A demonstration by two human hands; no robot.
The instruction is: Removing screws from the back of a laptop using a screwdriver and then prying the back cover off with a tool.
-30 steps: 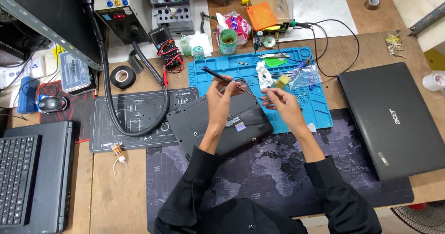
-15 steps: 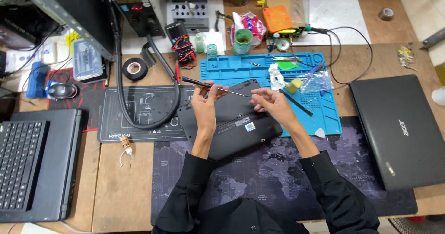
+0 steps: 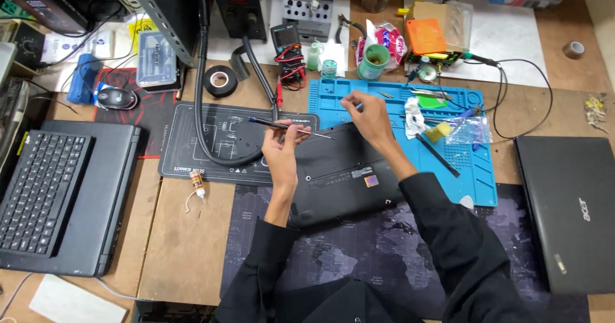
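My left hand (image 3: 282, 149) holds a thin screwdriver (image 3: 287, 128) level above the left edge of a black laptop base (image 3: 346, 172) that lies underside up on the desk. My right hand (image 3: 366, 115) hovers over the upper left part of the blue work mat (image 3: 477, 169), fingers pinched together near its small compartments. Whether the fingers hold something small I cannot tell. Both sleeves are black.
A closed black laptop (image 3: 569, 211) lies at right, an open laptop (image 3: 54, 195) at left. A black mat (image 3: 211, 144), tape roll (image 3: 221, 80), mouse (image 3: 116, 97), multimeter (image 3: 287, 41), green cup (image 3: 373, 60) and soldering gear ring the back. A small bottle (image 3: 196, 182) lies on the wood.
My right hand has moved away from the screwdriver tip, up and over the blue mat. My left hand keeps the screwdriver. The view has shifted left.
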